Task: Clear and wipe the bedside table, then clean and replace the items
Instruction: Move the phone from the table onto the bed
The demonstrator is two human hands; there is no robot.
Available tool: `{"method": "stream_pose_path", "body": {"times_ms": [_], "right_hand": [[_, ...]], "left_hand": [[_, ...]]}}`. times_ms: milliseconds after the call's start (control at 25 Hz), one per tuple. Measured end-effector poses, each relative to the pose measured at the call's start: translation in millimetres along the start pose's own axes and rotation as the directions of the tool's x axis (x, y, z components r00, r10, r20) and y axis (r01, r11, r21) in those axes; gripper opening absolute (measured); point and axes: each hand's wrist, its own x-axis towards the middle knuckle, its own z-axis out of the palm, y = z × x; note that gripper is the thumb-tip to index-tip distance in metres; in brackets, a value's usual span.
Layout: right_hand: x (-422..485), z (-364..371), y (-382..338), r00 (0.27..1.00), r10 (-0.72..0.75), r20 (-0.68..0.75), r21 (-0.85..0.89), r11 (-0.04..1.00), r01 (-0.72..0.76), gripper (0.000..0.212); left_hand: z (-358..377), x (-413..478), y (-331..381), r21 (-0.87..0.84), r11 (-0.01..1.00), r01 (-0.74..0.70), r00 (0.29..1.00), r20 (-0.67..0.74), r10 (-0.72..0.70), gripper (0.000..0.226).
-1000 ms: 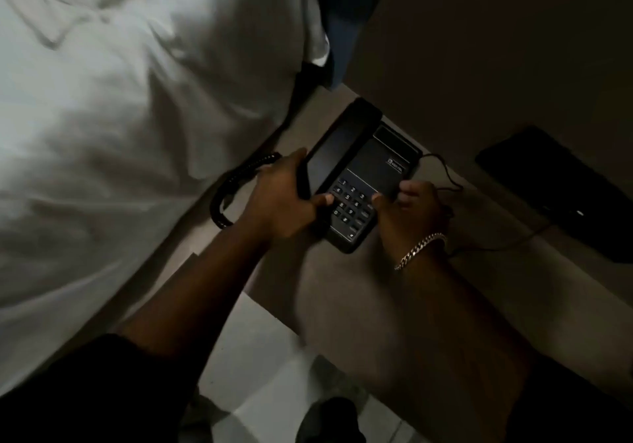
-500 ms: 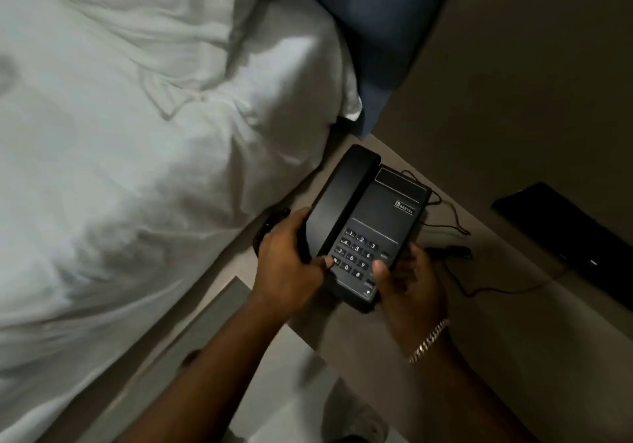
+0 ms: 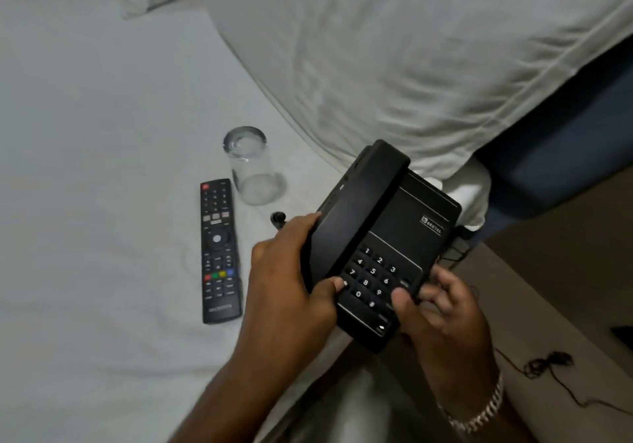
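A black desk telephone point(image 3: 387, 233) with its handset in the cradle is held in the air over the edge of the bed. My left hand point(image 3: 291, 271) grips its left side and handset. My right hand point(image 3: 442, 309) holds its lower right corner, thumb on the keypad. On the white bed sheet point(image 3: 102, 134) lie a black remote control point(image 3: 219, 250) and a clear glass point(image 3: 253, 168) lying on its side. The beige bedside table point(image 3: 555, 305) shows at the lower right, with a thin black cable point(image 3: 548, 367) lying on it.
A large white pillow point(image 3: 394, 48) lies on the bed behind the telephone. A blue headboard point(image 3: 565, 155) stands at the right. A small black object point(image 3: 278, 218) lies on the sheet beside the glass. I wear a metal bracelet point(image 3: 479, 411) on my right wrist.
Both hands have lifted the telephone off the bedside table and carried it left over the bed. My view has swung left, so the remote and glass on the sheet now show.
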Motion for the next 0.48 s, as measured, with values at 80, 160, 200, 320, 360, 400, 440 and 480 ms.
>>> {"method": "stream_pose_path", "body": {"times_ms": [80,160,200,320,360,400,440,480], "right_hand": [[13.0,34.9,-1.2,1.0,-0.002,-0.003,0.022,1.0,0.002,0.054],[26.1,62.7,2.3,1.0,0.0,-0.011,0.056,0.998,0.001,0.052],[31.3,74.1,5.5,1.0,0.0,-0.019,0.054,0.999,0.001,0.05],[35.1,93.7,14.6,0.999,-0.004,-0.053,-0.003,1.0,0.004,0.039],[33.6,95.5,16.5,0.997,-0.014,-0.074,-0.018,1.0,0.013,0.038],[30.1,92.5,17.9,0.995,-0.022,-0.096,-0.025,0.999,0.02,0.037],[25.1,83.8,19.5,0.992,-0.027,-0.122,-0.022,0.999,0.025,0.036],[18.8,70.2,20.2,0.989,-0.032,-0.144,-0.011,0.999,0.031,0.035]], "left_hand": [[-18.3,25.2,-17.3,0.004,1.0,0.031,0.999,-0.007,-0.031,0.068],[-25.2,42.9,-33.9,-0.018,0.998,0.059,0.998,-0.024,-0.059,0.065],[-25.3,48.1,-41.7,-0.019,0.997,0.072,0.997,-0.039,-0.073,0.063],[-18.0,48.5,-55.2,0.045,0.989,0.139,0.984,-0.122,-0.133,0.06],[-15.0,43.9,-56.4,0.081,0.987,0.14,0.979,-0.16,-0.126,0.059],[-10.8,36.8,-54.0,0.136,0.984,0.116,0.976,-0.201,-0.087,0.056],[-3.9,27.2,-48.4,0.207,0.975,0.078,0.973,-0.228,-0.029,0.053],[5.2,15.0,-40.4,0.266,0.963,0.046,0.968,-0.249,0.022,0.052]]}}
